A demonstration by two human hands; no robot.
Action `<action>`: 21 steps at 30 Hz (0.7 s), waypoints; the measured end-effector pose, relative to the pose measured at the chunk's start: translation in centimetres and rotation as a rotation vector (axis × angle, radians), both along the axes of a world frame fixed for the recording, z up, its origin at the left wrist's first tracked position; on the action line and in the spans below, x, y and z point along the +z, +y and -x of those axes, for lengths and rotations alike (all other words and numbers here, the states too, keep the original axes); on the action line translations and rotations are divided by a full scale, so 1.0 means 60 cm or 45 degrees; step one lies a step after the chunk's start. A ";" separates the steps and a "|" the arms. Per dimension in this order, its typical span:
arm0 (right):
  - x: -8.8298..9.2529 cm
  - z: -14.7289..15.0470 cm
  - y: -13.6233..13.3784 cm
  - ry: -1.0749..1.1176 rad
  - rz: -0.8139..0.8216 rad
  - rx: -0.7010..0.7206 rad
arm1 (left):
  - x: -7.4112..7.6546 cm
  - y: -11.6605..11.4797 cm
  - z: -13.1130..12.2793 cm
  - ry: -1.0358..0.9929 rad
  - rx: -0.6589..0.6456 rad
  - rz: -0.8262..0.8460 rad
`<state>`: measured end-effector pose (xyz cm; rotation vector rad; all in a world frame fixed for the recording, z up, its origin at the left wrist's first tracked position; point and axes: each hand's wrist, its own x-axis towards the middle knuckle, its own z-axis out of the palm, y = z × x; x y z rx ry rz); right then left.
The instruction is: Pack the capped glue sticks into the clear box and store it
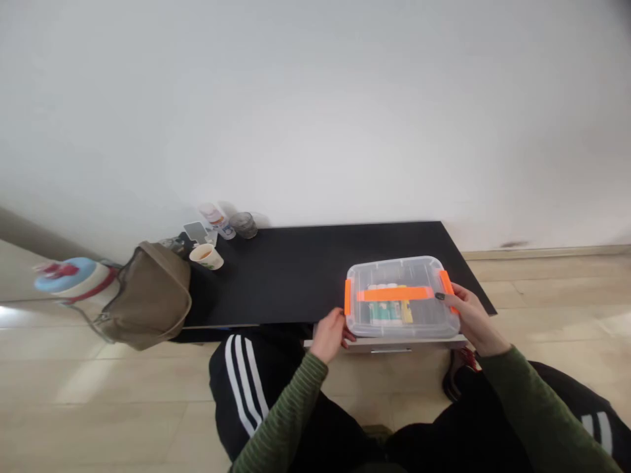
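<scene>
A clear plastic storage box (419,324) with a lid lies at the right end of the black table, over its front edge. It has an orange handle (394,293) and orange side latches. White-and-green containers and something yellow show dimly through the lid. My right hand (468,316) grips the box's right side, its thumb resting by the right latch (446,282). At the near left corner my left hand (331,334) holds the box with curled fingers, just below the left latch (348,297). Some left fingertips are hidden beneath the edge.
The black table (286,272) stands against a white wall. On its left are a paper cup (206,257) of drink, a glass (244,225), a spray can (217,220) and a brown bag (148,295). A drawer front (357,345) juts out under the box.
</scene>
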<state>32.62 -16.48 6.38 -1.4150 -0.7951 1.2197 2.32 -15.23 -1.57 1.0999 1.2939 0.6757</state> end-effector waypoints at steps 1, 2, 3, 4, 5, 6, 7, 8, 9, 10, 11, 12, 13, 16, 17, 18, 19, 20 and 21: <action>-0.008 0.001 0.019 0.015 -0.017 0.014 | 0.023 0.023 0.015 -0.022 0.074 -0.026; -0.015 0.003 0.037 0.032 -0.026 0.030 | 0.046 0.046 0.027 -0.014 0.087 -0.059; -0.021 0.004 0.054 0.050 -0.029 0.045 | 0.067 0.067 0.036 0.034 0.067 -0.100; -0.026 0.007 0.070 0.067 -0.029 0.062 | 0.085 0.087 0.040 0.127 0.023 -0.152; -0.030 0.010 0.086 0.079 -0.028 0.084 | 0.099 0.106 0.041 0.257 -0.030 -0.206; -0.034 0.014 0.101 0.085 -0.027 0.106 | 0.110 0.125 0.039 0.409 -0.070 -0.253; -0.037 0.017 0.115 0.082 -0.026 0.130 | 0.117 0.144 0.035 0.565 -0.089 -0.301; -0.041 0.021 0.128 0.069 -0.028 0.158 | 0.122 0.162 0.030 0.698 -0.099 -0.340; -0.045 0.024 0.140 0.043 -0.032 0.181 | 0.124 0.178 0.025 0.792 -0.103 -0.365; -0.050 0.026 0.150 0.009 -0.032 0.208 | 0.125 0.194 0.021 0.843 -0.105 -0.381; -0.056 0.027 0.159 -0.028 -0.031 0.234 | 0.124 0.207 0.019 0.856 -0.110 -0.387; -0.063 0.027 0.167 -0.060 -0.030 0.261 | 0.123 0.218 0.018 0.839 -0.117 -0.386; -0.070 0.027 0.173 -0.083 -0.028 0.290 | 0.122 0.227 0.018 0.804 -0.124 -0.382; -0.090 0.020 0.183 -0.068 -0.006 0.358 | 0.120 0.241 0.023 0.689 -0.142 -0.371; -0.096 0.017 0.183 -0.034 0.001 0.375 | 0.119 0.242 0.026 0.651 -0.152 -0.357; -0.101 0.014 0.183 0.012 0.011 0.393 | 0.119 0.243 0.028 0.614 -0.161 -0.337; -0.105 0.011 0.183 0.066 0.026 0.405 | 0.117 0.243 0.031 0.581 -0.165 -0.317; -0.109 0.007 0.182 0.122 0.044 0.413 | 0.116 0.242 0.033 0.548 -0.163 -0.303; -0.112 0.004 0.181 0.172 0.065 0.419 | 0.113 0.242 0.036 0.510 -0.156 -0.296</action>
